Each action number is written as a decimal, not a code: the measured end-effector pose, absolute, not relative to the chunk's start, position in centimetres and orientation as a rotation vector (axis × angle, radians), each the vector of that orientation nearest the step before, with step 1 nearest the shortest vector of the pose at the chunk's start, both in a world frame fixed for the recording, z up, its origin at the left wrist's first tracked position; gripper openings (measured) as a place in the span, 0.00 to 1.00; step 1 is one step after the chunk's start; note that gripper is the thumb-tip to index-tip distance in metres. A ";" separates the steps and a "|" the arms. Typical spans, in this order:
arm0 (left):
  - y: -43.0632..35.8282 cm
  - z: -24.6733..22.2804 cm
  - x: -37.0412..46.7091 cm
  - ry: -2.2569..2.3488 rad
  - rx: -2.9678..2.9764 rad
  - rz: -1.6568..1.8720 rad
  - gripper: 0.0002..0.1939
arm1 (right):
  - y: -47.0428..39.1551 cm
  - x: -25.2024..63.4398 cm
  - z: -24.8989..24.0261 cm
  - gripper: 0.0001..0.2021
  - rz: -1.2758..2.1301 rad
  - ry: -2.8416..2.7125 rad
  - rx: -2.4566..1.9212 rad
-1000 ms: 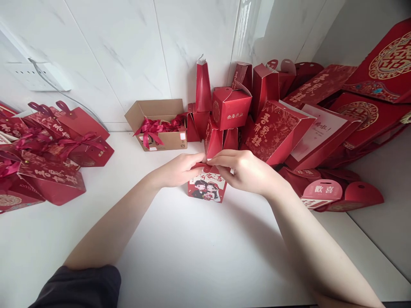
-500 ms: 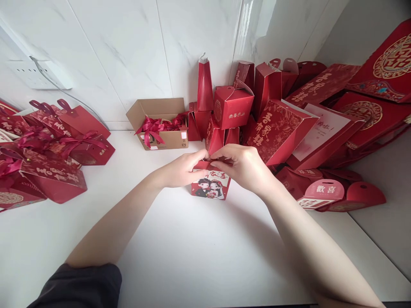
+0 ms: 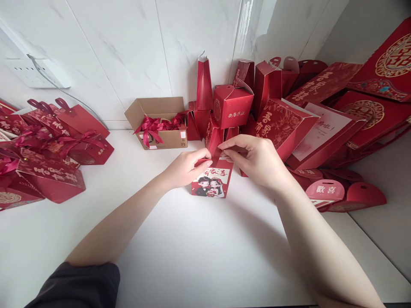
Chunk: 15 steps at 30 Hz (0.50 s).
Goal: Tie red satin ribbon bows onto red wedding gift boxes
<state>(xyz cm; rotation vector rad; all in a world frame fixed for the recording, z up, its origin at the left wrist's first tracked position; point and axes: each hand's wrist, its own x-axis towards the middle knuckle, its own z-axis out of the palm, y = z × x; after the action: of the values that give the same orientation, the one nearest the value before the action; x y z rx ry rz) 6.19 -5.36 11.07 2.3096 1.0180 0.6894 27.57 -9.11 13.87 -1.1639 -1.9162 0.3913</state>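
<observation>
A small red box (image 3: 210, 186) with a cartoon couple on its front stands upright on the white table. My left hand (image 3: 188, 169) pinches the box's upper left edge between thumb and fingers. Over the upper right side is my right hand (image 3: 253, 160), its thumb and index finger pinched together close to a top flap; what lies between those fingertips is too small to make out. Part of the box top shows between the two hands.
Behind the left hand sits an open cardboard box (image 3: 163, 139) of red ribbon bows. Finished-looking red boxes with ribbons (image 3: 53, 175) crowd the left. Many red boxes (image 3: 233, 107) are stacked at the back and right against the wall.
My right hand has moved right and slightly up, away from my left hand, so more of the box top and its front lettering shows. My left hand has shifted only slightly.
</observation>
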 end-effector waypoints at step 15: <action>-5.5 10.4 6.8 1.112 2.322 0.848 0.09 | -8.8 27.8 13.4 0.04 0.638 -2.094 -1.002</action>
<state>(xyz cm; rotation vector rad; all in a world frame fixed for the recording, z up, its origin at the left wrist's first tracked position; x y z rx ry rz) 6.77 -5.49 10.44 2.3217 1.1116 0.8479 27.83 -8.79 13.42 -1.0015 -2.0942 0.6383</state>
